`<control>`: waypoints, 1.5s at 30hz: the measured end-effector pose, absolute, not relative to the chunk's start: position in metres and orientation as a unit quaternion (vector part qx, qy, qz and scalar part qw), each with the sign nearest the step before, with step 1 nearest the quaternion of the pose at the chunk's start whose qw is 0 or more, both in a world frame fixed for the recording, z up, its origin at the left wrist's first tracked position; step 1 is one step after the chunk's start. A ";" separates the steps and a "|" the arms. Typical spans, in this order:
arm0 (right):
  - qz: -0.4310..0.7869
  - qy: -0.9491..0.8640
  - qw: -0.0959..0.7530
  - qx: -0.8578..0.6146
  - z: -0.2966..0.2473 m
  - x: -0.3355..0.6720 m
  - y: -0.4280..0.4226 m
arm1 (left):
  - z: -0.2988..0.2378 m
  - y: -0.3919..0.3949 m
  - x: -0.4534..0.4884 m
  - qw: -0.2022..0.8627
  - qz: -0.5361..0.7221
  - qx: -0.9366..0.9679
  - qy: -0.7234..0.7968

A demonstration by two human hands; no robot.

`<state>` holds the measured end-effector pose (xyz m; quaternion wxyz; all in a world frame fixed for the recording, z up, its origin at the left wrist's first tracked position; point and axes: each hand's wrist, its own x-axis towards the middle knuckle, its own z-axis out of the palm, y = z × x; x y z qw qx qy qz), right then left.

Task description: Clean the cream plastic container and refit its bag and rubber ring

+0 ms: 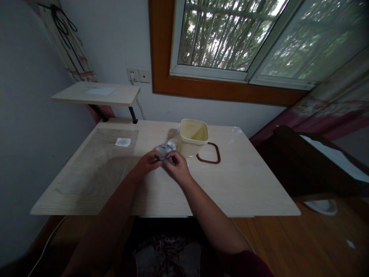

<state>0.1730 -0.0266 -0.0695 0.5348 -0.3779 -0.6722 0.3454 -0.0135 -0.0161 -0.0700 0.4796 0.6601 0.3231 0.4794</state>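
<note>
**Packet pinched close beside the open tub**

Both hands meet over the middle of the pale wooden table (245, 184). The left hand (148, 161) and the right hand (178, 164) each pinch, fingertips pressed together, the near end of a crinkled clear plastic packet (165, 148) just beside the open cream plastic tub (193, 138). A sharp tug could, I judge, split the packet and scatter its contents, or jolt the tub towards the far edge. A dark red rubber ring (209, 154) lies just right of the tub. The near edge and right corner are bare. The left half carries a clear film sheet (98, 165) with a small white sachet (123, 142).
</note>
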 end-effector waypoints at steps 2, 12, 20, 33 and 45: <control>0.359 -0.679 0.535 -0.353 -0.064 0.176 -0.028 | -0.069 -0.016 -0.015 0.488 0.485 0.648 0.327; 0.393 -0.665 0.526 -0.356 -0.072 0.174 -0.021 | -0.064 -0.018 -0.012 0.470 0.499 0.619 0.384; 0.414 -0.658 0.497 -0.385 -0.081 0.174 -0.021 | -0.063 -0.019 -0.014 0.447 0.485 0.658 0.364; 0.328 -0.672 0.511 -0.424 -0.072 0.173 -0.024 | -0.073 -0.018 -0.013 0.468 0.474 0.687 0.289; 0.316 -0.644 0.556 -0.420 -0.075 0.171 -0.029 | -0.060 -0.027 -0.012 0.528 0.461 0.628 0.338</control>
